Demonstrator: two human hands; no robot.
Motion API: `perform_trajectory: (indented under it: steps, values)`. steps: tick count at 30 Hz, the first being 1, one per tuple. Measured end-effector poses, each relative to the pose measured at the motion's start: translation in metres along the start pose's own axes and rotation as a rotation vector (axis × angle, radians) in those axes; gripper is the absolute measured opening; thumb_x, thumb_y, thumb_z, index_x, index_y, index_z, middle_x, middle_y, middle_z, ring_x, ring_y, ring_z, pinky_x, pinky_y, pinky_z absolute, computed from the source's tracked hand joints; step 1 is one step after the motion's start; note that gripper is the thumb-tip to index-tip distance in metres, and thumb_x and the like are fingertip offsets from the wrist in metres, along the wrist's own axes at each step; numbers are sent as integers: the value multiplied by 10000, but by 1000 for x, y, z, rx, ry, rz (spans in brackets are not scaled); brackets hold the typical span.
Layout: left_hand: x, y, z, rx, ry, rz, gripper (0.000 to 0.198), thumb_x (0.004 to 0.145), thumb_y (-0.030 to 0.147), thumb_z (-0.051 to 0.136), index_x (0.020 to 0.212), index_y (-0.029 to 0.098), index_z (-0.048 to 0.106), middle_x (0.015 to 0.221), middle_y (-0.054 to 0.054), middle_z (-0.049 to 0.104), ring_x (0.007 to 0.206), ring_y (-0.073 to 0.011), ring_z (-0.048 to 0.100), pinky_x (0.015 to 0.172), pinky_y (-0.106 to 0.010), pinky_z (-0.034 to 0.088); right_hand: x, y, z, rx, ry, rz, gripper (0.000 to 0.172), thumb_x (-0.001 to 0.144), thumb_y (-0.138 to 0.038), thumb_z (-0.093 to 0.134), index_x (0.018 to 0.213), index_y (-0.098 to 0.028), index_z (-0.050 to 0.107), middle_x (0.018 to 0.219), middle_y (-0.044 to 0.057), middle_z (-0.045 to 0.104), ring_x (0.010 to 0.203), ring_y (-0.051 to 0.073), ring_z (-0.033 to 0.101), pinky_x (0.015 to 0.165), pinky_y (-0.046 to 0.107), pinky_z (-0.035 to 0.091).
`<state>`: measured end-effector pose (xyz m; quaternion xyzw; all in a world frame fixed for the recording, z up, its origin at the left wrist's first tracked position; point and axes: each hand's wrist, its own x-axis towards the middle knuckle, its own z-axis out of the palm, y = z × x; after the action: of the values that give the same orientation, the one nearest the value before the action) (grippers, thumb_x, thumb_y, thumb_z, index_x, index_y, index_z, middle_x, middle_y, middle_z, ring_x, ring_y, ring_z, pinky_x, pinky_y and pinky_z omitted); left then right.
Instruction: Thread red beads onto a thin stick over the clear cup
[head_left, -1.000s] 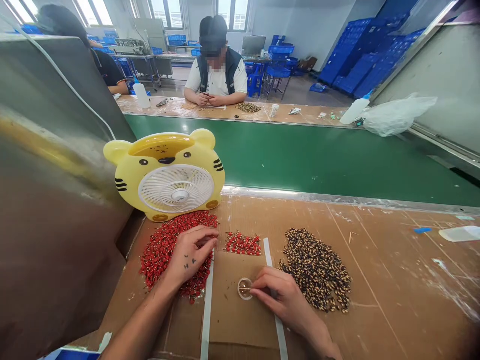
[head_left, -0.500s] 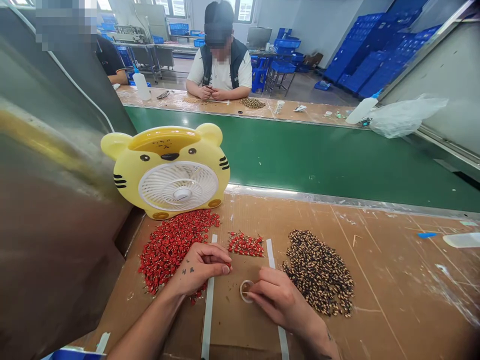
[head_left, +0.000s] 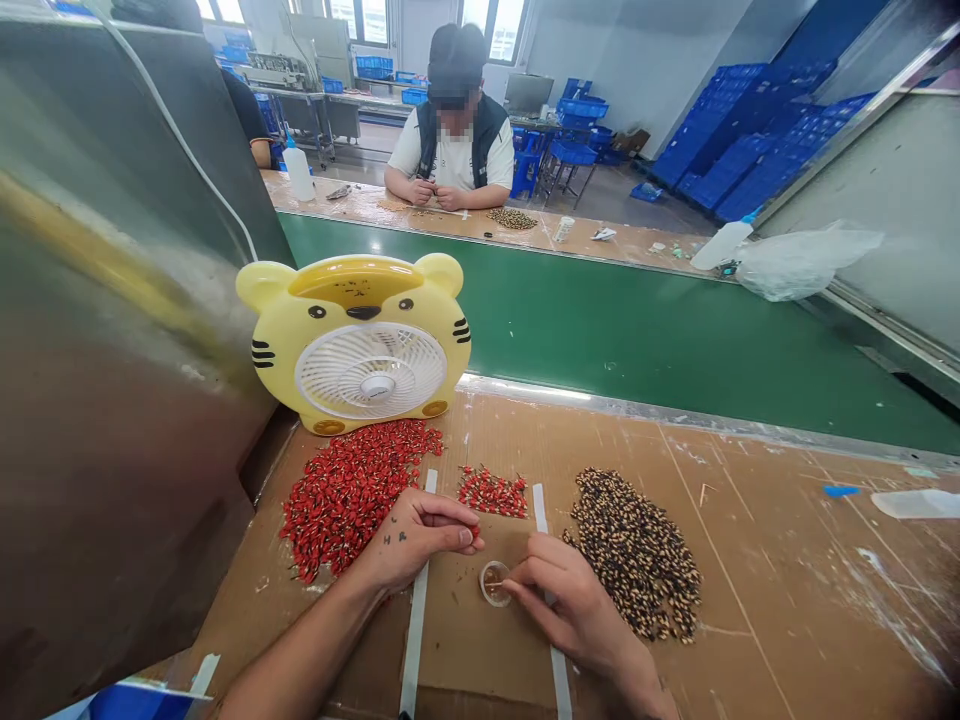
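Note:
My left hand [head_left: 416, 535] is pinched shut on a small red part, its fingertips just left of a small round clear cup [head_left: 495, 583] on the cardboard. My right hand [head_left: 566, 605] rests beside the cup, its fingers closed in a pinch at the rim on something too small to make out. A big pile of red parts [head_left: 349, 492] lies left of my left hand. A smaller red cluster [head_left: 491, 492] sits between two white tape strips [head_left: 415, 620]. A heap of black-and-tan parts [head_left: 637, 550] lies right of my right hand.
A yellow tiger-shaped desk fan [head_left: 360, 345] stands behind the red pile. A metal panel [head_left: 112, 350] walls the left side. Beyond runs a green conveyor belt [head_left: 637, 330]; a person [head_left: 454, 150] sits across it. A plastic bag [head_left: 802, 260] and squeeze bottle [head_left: 716, 245] lie far right.
My left hand left the red pile and moved right toward the cup with a red part pinched. The right hand stayed at the cup. The view shifted slightly.

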<state>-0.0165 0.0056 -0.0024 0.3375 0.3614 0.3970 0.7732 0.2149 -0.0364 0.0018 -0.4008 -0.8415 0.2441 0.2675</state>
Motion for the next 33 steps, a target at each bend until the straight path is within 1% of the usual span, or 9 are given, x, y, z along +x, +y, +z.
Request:
perform_trajectory:
  steps: [2, 6, 8, 14, 18, 24, 30, 32, 33]
  values:
    - [0, 0, 0, 30, 14, 11, 193, 627, 229, 859, 777, 124, 797, 729, -76, 763, 658, -176, 711, 679, -282, 556, 1, -3, -7, 104, 102, 75, 222, 956, -247, 551, 757, -195, 636, 668, 25, 584, 631, 158, 534, 576, 275, 409]
    - [1, 1, 0, 100, 62, 29, 169, 613, 210, 854, 755, 138, 800, 664, -56, 757, 603, -153, 672, 636, -253, 520, 9, -11, -14, 286, 389, 158, 215, 928, -256, 589, 724, -203, 633, 621, 7, 548, 584, 161, 514, 553, 291, 390]
    - [1, 2, 1, 109, 68, 25, 152, 617, 203, 846, 751, 145, 802, 649, -47, 756, 602, -148, 667, 628, -241, 506, 15, -16, -11, 327, 451, 162, 201, 920, -241, 599, 727, -204, 639, 623, 3, 535, 588, 161, 510, 561, 295, 386]
    - [0, 4, 2, 107, 67, 19, 135, 605, 191, 845, 724, 149, 800, 642, -36, 754, 588, -133, 653, 626, -227, 487, 25, -19, -1, 339, 445, 144, 172, 910, -196, 609, 742, -199, 646, 639, 4, 550, 596, 155, 511, 573, 293, 386]
    - [-1, 4, 2, 129, 63, 7, 137, 599, 184, 848, 723, 152, 800, 678, -38, 764, 612, -130, 657, 625, -215, 481, 25, -18, -1, 317, 434, 149, 178, 911, -199, 607, 736, -198, 642, 640, 5, 557, 596, 155, 518, 574, 293, 389]
    - [-1, 8, 3, 153, 55, -6, 128, 594, 180, 839, 711, 148, 798, 669, -38, 760, 600, -126, 647, 611, -210, 475, 27, -17, 2, 267, 410, 147, 173, 916, -205, 603, 748, -194, 645, 643, 4, 551, 602, 151, 517, 581, 285, 392]
    - [-2, 12, 7, 133, 66, -15, 143, 586, 194, 844, 703, 136, 787, 651, -39, 750, 604, -142, 656, 628, -230, 488, 18, -14, -6, 236, 449, 183, 228, 923, -223, 599, 697, -193, 593, 624, -11, 512, 586, 142, 493, 569, 272, 374]
    - [-3, 12, 8, 125, 74, -8, 145, 584, 197, 850, 697, 137, 781, 645, -31, 744, 595, -135, 649, 623, -227, 489, 13, -14, -9, 228, 407, 171, 237, 930, -233, 593, 697, -194, 587, 623, -14, 514, 586, 139, 498, 567, 263, 373]
    - [-3, 12, 8, 117, 73, -4, 146, 585, 197, 851, 699, 139, 780, 645, -27, 742, 592, -130, 646, 624, -225, 489, 12, -14, -10, 201, 348, 166, 246, 931, -241, 595, 690, -193, 582, 620, -16, 517, 581, 135, 498, 561, 258, 369]
